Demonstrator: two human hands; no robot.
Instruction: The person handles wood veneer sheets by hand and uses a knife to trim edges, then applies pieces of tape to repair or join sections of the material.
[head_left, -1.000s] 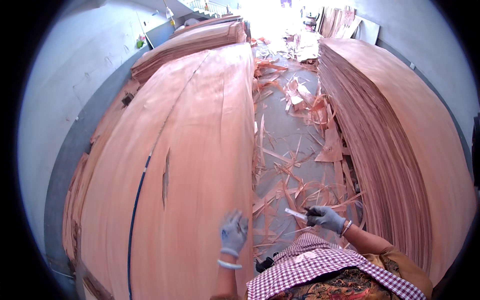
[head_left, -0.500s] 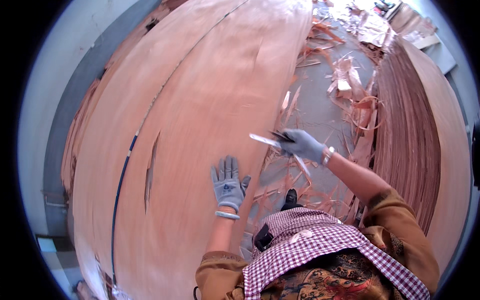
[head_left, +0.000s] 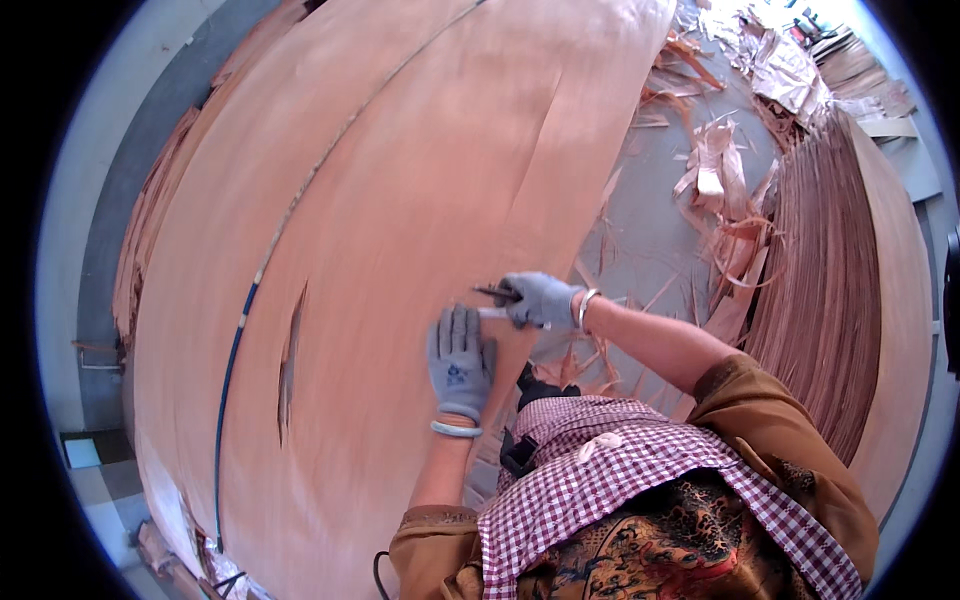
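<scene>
A big stack of thin reddish wood veneer sheets (head_left: 400,200) fills the left and middle of the head view. My left hand (head_left: 460,362), in a grey glove, lies flat with fingers spread on the top sheet near its right edge. My right hand (head_left: 538,299), also gloved, grips a small knife-like tool (head_left: 497,293) with a dark tip, held at the sheet's edge just above my left hand's fingertips. A long split (head_left: 290,360) runs through the top sheet to the left of my left hand.
A second veneer stack (head_left: 850,300) stands on the right. Torn veneer scraps (head_left: 720,190) litter the grey floor between the stacks. A thin blue-and-white line (head_left: 235,350) runs along the top sheet. A grey wall lies at far left.
My right hand with the tool has come down from over the scrap-strewn floor to the sheet's edge beside my left hand. The view has tilted further over the left stack.
</scene>
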